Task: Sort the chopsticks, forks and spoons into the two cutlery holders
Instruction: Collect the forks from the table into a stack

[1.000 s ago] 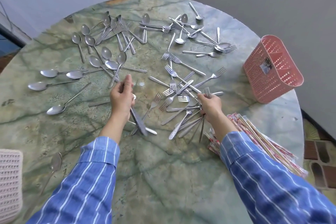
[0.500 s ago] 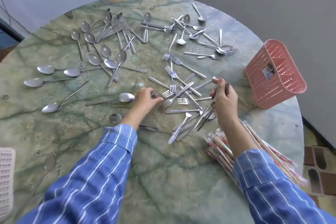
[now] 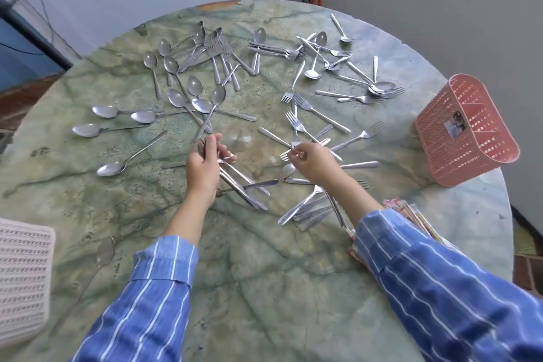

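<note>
Left hand (image 3: 202,167) has pulled back clutching a bundle of handles (image 3: 241,185), while right hand (image 3: 313,163) now pinches a fork (image 3: 289,153)

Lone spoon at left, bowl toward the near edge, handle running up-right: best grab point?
Take the lone spoon at mid-handle, pinching across the thin shaft from above. It lies flat on the table with nothing overlapping it, and the handle end points toward the left hand, so that hand probably reaches it easiest.

Cutlery (image 3: 305,106) across marble table (image 3: 264,273)
</note>
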Tool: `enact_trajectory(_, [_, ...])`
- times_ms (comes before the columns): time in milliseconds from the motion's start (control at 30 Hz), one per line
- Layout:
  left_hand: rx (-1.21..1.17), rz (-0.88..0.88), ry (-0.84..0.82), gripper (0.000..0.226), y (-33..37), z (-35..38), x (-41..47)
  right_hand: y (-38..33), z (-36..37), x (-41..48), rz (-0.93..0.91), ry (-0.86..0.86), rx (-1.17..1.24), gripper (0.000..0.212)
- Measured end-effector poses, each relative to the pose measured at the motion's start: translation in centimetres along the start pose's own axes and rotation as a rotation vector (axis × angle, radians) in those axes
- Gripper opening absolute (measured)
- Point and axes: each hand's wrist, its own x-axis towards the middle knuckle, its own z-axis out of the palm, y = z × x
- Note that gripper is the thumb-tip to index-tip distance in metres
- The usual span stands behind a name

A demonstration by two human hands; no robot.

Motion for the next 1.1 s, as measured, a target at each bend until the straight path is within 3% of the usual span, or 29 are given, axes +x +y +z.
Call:
enact_trajectory(67, [-0.208, -0.101, 0.16, 0.021, -0.2, -1.4, -0.2, -0.1, 1.4, 0.5, -0.077, -0.099, -0.174, 0.031])
enact_trajectory(167, [-0.434, -0.212, 0.246, 0.028, -0.5, -3.3, -0.8, 0.1, 2.8, 0.9, -0.149, -0.211, -0.448, 0.041])
enact_trajectory(333, [-0.581, -0.335, 0.316, 0.037, -2.2, -5.5, -1.4, -0.1, 3.4, 0.9, -0.227, -0.144, -0.551, 0.032])
enact_trajectory(433, [-0.772, -0.412, 0.305, 0.032, -2.9, -6.5, -2.2, -0.2, 3.5, 0.3, -0.297, -0.004, -0.488, 0.028])
enact_trajectory(567, [-0.842, -0.513, 0.322, 0.031, -3.7, -7.7, -2.9, -0.1, 3.3, -0.4, -0.386, 0.204, -0.388, 0.022])
enact_trajectory(667, [-0.756, -0.568, 0.244, 0.03, -3.7, -8.3, -3.3, -0.3, 2.7, -0.9, -0.444, 0.389, -0.315, 0.017])
enact_trajectory(800, [-0.521, -0.558, 0.156, 0.029, -2.4, -7.3, -4.5, -0.9, 0.7, -2.0, -0.414, 0.634, -0.182, 0.026])
enact_trajectory(933, [-0.395, -0.551, 0.02, 0.029, -1.0, -5.1, -5.9, -0.8, -2.3, -2.9, -0.305, 0.684, 0.015, 0.039])
enact_trajectory(1033, [-0.424, -0.561, -0.068, 0.029, -0.2, -3.1, -7.0, -1.4, -4.5, -4.6, -0.312, 0.731, 0.207, 0.033])
enact_trajectory(1100, [-0.421, -0.568, -0.139, 0.029, 0.6, -1.8, -7.8, -2.0, -5.3, -6.0, -0.309, 0.669, 0.362, 0.028])
